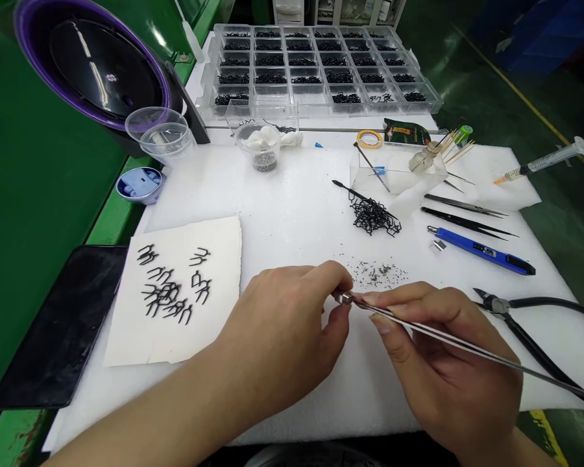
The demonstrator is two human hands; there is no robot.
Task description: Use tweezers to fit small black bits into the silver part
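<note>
Metal piece [344,298], left hand [292,318]; tweezers [448,336], right hand [452,363]; paper [233,250] edge leftward.

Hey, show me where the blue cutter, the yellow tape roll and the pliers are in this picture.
Blue cutter [481,250]: head view, middle of its blue handle.
Tape roll [361,141]: head view, left side of its yellow ring.
Pliers [500,305]: head view, the pivot.

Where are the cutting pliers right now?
In the head view, the pliers lie open on the right side of the table, below the blue knife and beside the right hand.
</note>
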